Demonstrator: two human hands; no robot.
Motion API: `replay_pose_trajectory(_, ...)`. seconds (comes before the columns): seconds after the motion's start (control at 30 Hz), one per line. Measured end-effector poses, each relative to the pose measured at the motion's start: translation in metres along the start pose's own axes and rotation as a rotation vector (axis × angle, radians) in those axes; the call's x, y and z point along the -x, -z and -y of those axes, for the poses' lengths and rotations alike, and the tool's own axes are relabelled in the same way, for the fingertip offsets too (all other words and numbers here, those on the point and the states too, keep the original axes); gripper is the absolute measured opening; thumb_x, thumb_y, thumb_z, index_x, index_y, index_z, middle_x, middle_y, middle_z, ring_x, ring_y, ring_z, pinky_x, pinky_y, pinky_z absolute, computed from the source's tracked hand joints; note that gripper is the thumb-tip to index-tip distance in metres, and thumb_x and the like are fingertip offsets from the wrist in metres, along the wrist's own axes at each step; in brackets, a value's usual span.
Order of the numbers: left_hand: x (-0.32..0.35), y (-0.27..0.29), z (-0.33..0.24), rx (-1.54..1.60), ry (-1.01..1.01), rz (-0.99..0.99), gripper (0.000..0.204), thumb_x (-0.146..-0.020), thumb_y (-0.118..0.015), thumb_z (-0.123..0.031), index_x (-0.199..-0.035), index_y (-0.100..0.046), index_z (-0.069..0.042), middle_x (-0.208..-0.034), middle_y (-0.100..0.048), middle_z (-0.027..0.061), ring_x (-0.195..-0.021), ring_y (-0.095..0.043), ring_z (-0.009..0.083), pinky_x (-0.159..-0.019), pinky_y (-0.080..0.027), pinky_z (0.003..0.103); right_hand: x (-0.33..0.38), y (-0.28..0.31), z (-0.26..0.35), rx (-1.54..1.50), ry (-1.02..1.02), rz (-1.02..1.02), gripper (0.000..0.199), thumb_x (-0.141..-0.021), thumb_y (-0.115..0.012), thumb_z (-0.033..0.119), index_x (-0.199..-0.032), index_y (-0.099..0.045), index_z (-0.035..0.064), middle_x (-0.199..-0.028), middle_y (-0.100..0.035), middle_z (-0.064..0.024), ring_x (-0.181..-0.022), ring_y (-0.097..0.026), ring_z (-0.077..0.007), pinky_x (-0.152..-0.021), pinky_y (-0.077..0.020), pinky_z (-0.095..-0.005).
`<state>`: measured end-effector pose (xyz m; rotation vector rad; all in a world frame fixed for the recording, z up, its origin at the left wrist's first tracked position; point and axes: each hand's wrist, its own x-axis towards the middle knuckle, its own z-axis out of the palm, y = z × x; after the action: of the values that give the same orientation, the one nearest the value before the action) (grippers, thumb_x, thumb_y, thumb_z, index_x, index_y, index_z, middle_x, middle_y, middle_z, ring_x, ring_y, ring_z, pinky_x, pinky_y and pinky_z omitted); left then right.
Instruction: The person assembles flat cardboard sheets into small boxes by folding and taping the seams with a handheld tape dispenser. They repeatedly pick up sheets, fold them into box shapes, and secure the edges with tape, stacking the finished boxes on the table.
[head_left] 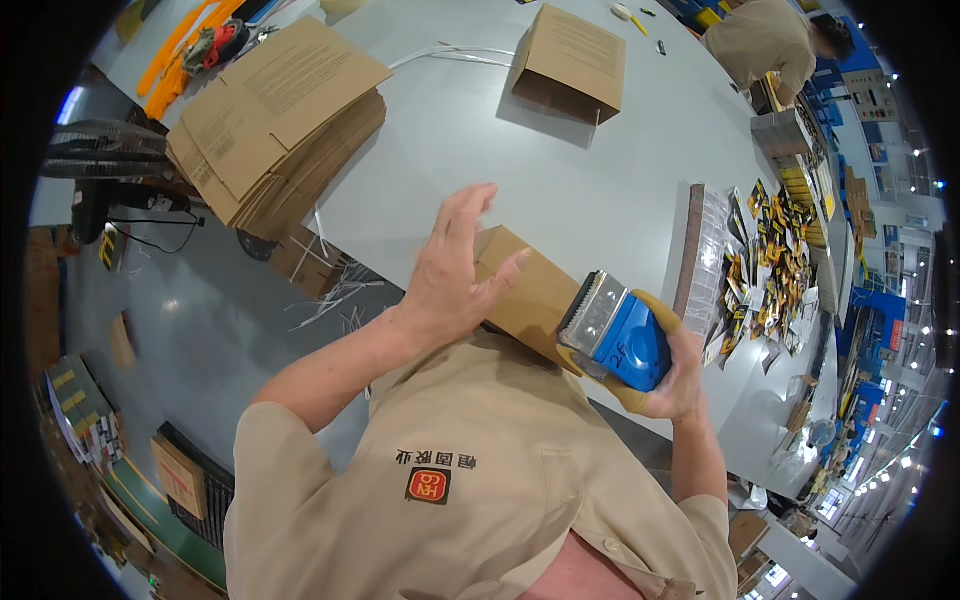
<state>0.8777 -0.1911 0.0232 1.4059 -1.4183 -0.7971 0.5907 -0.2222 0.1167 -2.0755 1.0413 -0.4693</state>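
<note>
A brown cardboard box lies at the near edge of the table, close to my body. My left hand is at its left end, thumb along the box and the other fingers stretched out past it. My right hand, with yellow coverings on its fingers, is closed around a blue hand-held tape dispenser. The dispenser's metal head with a toothed edge is over the right end of the box. How the box's far side is closed is hidden.
A stack of flattened cartons stands at the table's left edge. Another carton sits at the far side beside white straps. To the right, a plastic-wrapped strip borders a pile of small yellow-black packets. A co-worker bends at the far right.
</note>
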Motion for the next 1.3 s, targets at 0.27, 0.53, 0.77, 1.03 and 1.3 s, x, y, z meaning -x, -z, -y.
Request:
replay_pose_trajectory(0.27,0.002,-0.018,-0.022,0.835,0.675,0.455,0.036,-0.107,-0.052,-0.033,-0.115,-0.061,0.001,-0.087,-0.061,0.0017,-0.082,-0.057,0.0082,-0.076,-0.05,0.025,-0.019,-0.005,0.018,0.167,0.046,0.13,0.082,-0.06,-0.086,0.022,-0.134,-0.058,0.002,-0.102,-0.071,-0.0163,-0.088,-0.071,-0.0322,-0.079,-0.0555,-0.0356)
replay_pose_trajectory(0.53,0.012,-0.011,-0.004,1.055,0.532,-0.13,0.042,-0.107,-0.039,-0.036,-0.086,-0.059,-0.005,-0.06,-0.045,-0.0031,-0.053,-0.046,0.0102,-0.082,-0.056,0.038,-0.027,0.008,0.051,0.266,-0.191,0.228,0.08,-0.06,-0.081,0.022,-0.135,-0.058,0.0041,-0.089,-0.066,-0.0174,-0.079,-0.066,-0.0376,-0.071,-0.0534,-0.0417)
replay_pose_trajectory(0.77,0.008,0.008,0.034,0.485,0.508,-0.215,0.046,-0.104,-0.051,-0.039,-0.076,-0.059,-0.004,-0.061,-0.049,-0.0013,-0.053,-0.048,0.0078,-0.063,-0.053,0.031,-0.042,-0.015,0.051,0.449,-0.286,0.352,0.08,-0.062,-0.079,0.022,-0.137,-0.056,0.0047,-0.088,-0.066,-0.0189,-0.08,-0.065,-0.0395,-0.072,-0.0522,-0.0428)
replay_pose_trajectory(1.03,0.016,-0.008,0.075,0.168,0.523,-0.124,0.047,-0.101,-0.062,-0.04,-0.073,-0.058,-0.002,-0.064,-0.053,-0.0019,-0.054,-0.047,0.0046,-0.049,-0.043,0.024,0.038,0.021,0.003,0.46,-0.443,0.321,0.08,-0.064,-0.08,0.022,-0.138,-0.054,0.0043,-0.092,-0.065,-0.0186,-0.084,-0.066,-0.0386,-0.076,-0.0537,-0.0444)
replay_pose_trajectory(1.3,0.008,-0.009,0.072,-0.267,0.412,0.183,0.031,-0.104,-0.051,-0.028,-0.11,-0.059,0.002,-0.097,-0.068,0.0196,-0.088,-0.064,0.0376,-0.078,-0.05,0.043,0.04,-0.021,-0.106,0.486,-0.328,0.509,0.068,-0.061,-0.079,0.029,-0.124,-0.063,0.0064,-0.087,-0.068,-0.0209,-0.081,-0.066,-0.0401,-0.07,-0.0535,-0.0468)
